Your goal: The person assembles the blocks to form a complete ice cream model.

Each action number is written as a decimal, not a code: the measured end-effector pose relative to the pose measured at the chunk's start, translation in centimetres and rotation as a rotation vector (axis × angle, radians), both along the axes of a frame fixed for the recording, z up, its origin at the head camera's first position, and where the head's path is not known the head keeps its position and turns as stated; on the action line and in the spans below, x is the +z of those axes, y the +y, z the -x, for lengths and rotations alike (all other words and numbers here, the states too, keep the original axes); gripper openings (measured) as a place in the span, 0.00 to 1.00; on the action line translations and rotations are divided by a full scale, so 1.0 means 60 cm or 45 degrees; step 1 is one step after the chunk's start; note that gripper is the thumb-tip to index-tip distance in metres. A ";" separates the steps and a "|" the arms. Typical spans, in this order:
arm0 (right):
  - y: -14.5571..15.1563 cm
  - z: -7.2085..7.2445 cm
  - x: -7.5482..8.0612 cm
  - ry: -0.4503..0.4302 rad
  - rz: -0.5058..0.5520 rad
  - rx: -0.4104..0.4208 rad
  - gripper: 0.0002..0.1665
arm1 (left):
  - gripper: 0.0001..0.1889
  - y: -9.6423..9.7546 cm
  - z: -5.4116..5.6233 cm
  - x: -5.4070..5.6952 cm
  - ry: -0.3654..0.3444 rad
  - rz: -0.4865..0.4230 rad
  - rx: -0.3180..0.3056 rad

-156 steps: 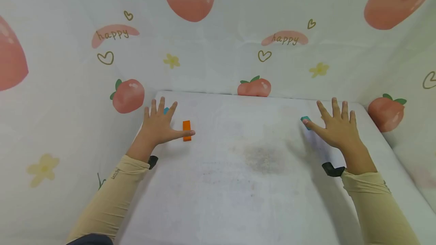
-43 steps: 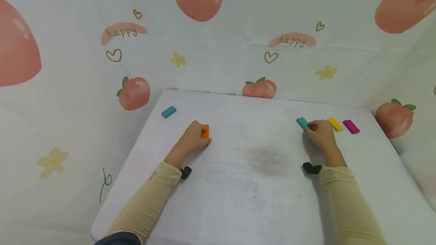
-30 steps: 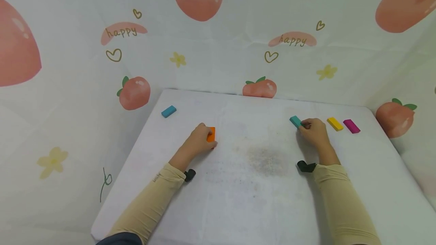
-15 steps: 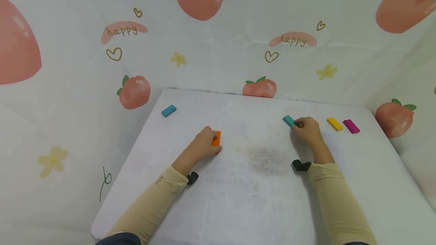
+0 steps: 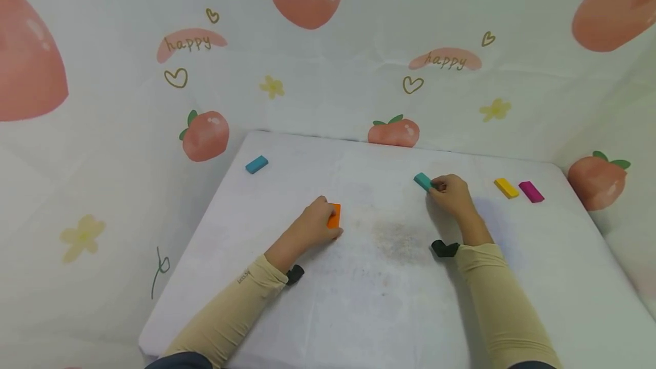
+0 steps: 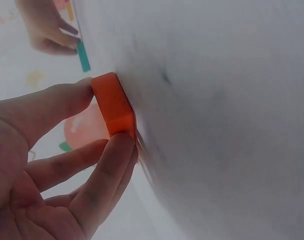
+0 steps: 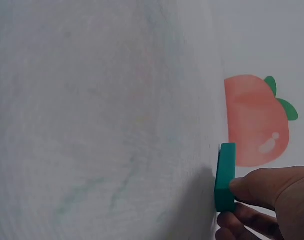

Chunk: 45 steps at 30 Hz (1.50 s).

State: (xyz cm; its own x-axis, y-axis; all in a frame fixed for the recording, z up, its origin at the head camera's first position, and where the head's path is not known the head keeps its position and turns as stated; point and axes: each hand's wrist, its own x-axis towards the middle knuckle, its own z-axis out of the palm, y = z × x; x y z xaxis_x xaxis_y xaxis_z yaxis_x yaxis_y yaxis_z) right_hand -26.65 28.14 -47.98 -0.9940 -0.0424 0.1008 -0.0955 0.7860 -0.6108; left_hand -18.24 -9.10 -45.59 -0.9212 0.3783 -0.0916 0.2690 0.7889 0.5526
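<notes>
My left hand (image 5: 314,225) pinches a small orange block (image 5: 334,215) on the white table (image 5: 369,300); the left wrist view shows thumb and finger on opposite sides of the orange block (image 6: 113,105) as it rests on the surface. My right hand (image 5: 450,195) holds a teal block (image 5: 422,181) by its near end, also on the table. In the right wrist view, fingertips (image 7: 252,192) pinch the teal block (image 7: 225,176). Both hands sit near the table's middle, a short distance apart.
A blue block (image 5: 256,164) lies at the table's far left corner. A yellow block (image 5: 505,188) and a magenta block (image 5: 531,192) lie side by side at the far right. Peach-printed fabric walls (image 5: 328,61) enclose the table on three sides.
Both hands went from lying flat and open near the table's far corners to pinching blocks. The left slid the orange block right, the right slid the teal block left, toward the centre.
</notes>
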 end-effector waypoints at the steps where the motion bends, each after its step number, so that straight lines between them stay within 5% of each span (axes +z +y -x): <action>1: -0.002 0.001 0.000 0.006 0.001 0.008 0.20 | 0.20 0.001 -0.001 0.001 0.000 0.002 -0.004; 24: -0.061 -0.001 -0.002 0.001 0.039 0.158 0.18 | 0.19 0.025 -0.033 0.000 -0.017 -0.016 -0.051; 29: -0.074 -0.001 -0.003 -0.020 0.033 0.179 0.18 | 0.19 0.023 -0.026 0.005 0.084 0.010 -0.053; 36: -0.085 -0.005 0.004 -0.011 0.033 0.219 0.17 | 0.21 0.033 0.031 0.029 0.238 -0.023 -0.148; 45: -0.103 -0.008 0.003 -0.082 0.047 0.294 0.16 | 0.24 0.073 0.142 0.022 0.123 -0.037 -0.343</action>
